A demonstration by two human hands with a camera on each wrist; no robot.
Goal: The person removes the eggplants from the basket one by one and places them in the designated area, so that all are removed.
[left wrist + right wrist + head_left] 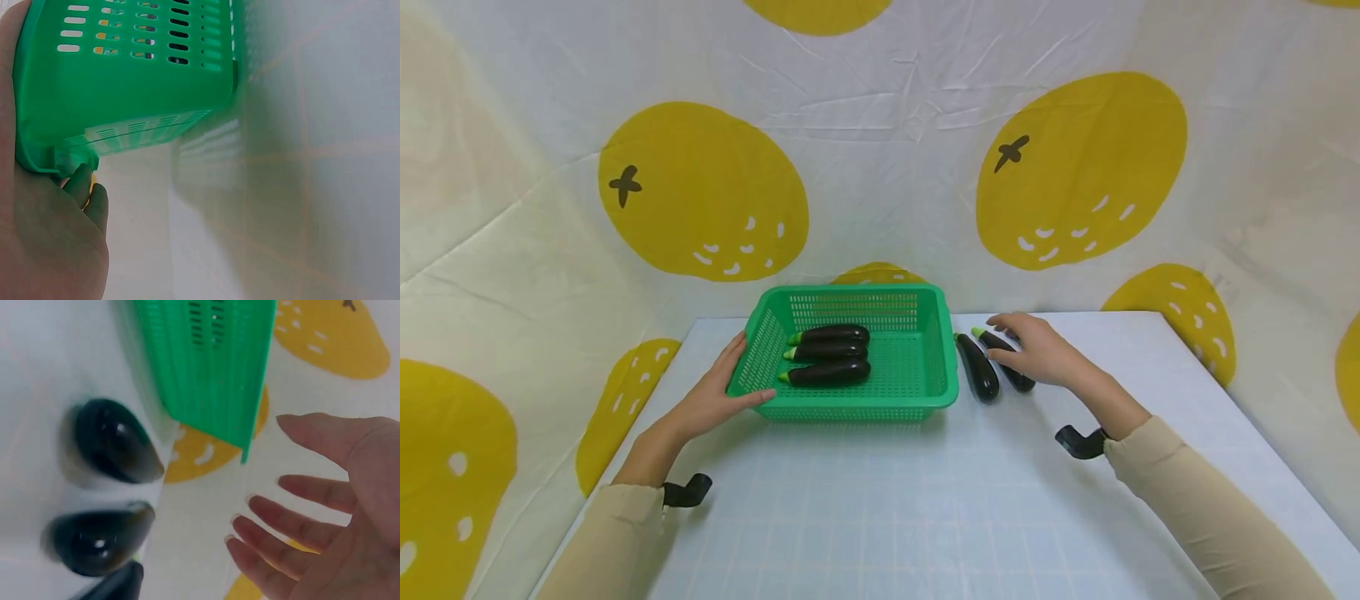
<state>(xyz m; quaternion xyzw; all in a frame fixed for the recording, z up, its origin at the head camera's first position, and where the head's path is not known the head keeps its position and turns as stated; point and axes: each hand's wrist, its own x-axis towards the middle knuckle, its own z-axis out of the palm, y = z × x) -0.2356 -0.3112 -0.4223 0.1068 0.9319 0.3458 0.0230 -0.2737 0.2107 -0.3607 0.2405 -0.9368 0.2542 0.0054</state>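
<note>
A green plastic basket (898,402) with slotted walls stands at the back of the table. My left hand (707,404) grips its left front corner, thumb over the rim; in the left wrist view fingertips curl under the rim. Three dark eggplants (827,372) lie side by side in the basket, green stem ends to the left. To the right of the basket are an eggplant (977,368) and a second eggplant (1021,381), with a third eggplant (119,584) partly hidden. Over these hovers my right hand (1037,354), fingers spread and holding nothing.
The table (880,508) has a pale cover with a faint grid. Behind it and at the sides hangs a white cloth (887,183) with large yellow fruit prints, close to the basket's back wall.
</note>
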